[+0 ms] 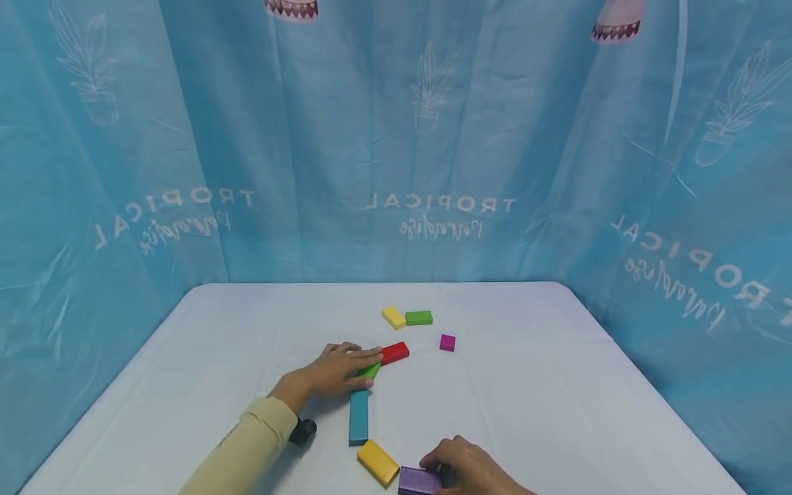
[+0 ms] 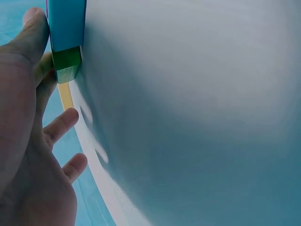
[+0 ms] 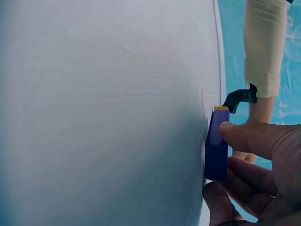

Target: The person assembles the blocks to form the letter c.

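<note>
Colored blocks form a curved line on the white table. My left hand (image 1: 339, 370) lies over its far part, fingers stretched out, touching a green block (image 1: 370, 372) and reaching the near end of a red block (image 1: 396, 353). Its thumb is beside the joint between the green block and a teal block (image 1: 359, 418). Nearer to me, an orange-yellow block (image 1: 378, 463) lies slanted beyond the teal one. My right hand (image 1: 465, 467) pinches a purple block (image 3: 217, 146) between thumb and fingers, low at the table. The purple block's left corner is right at the orange-yellow block.
Farther back lie a pale yellow block (image 1: 394, 317), a second green block (image 1: 419, 318) close beside it, and a small magenta block (image 1: 448, 342). A black wrist camera (image 1: 303, 432) juts out under the left forearm. A blue printed curtain (image 1: 396, 158) surrounds the table.
</note>
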The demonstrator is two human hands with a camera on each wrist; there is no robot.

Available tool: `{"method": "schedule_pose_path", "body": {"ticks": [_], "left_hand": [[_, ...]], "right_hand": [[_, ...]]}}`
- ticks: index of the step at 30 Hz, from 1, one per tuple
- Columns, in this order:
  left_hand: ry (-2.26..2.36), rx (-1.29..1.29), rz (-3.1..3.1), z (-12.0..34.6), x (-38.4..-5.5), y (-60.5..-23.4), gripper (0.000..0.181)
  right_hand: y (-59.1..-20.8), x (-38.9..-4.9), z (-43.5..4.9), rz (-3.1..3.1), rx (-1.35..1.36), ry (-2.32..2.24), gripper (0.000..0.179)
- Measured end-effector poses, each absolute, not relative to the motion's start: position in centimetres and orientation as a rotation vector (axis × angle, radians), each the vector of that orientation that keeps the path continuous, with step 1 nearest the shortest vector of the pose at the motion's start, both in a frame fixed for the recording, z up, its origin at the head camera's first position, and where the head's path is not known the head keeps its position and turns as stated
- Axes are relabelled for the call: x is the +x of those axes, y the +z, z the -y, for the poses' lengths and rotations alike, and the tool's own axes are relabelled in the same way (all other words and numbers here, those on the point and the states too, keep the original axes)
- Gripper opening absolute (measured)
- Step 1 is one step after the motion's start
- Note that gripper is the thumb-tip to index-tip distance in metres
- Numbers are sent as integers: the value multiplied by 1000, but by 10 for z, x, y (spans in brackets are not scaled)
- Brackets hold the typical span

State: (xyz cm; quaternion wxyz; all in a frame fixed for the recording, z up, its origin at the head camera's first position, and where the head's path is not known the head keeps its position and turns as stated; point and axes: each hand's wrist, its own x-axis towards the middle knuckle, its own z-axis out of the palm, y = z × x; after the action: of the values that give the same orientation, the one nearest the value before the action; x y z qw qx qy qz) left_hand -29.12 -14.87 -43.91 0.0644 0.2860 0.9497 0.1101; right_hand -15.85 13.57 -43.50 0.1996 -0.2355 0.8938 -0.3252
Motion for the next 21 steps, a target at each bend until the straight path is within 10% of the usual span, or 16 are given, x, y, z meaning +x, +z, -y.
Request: {"method": "schedule_pose_path", "body": {"ticks": [21], "left_hand": [[321,776,-2763,151,-295,-436,91]], "right_hand": [[-436,-159,-135,-2492,-642,-897,32]]}}
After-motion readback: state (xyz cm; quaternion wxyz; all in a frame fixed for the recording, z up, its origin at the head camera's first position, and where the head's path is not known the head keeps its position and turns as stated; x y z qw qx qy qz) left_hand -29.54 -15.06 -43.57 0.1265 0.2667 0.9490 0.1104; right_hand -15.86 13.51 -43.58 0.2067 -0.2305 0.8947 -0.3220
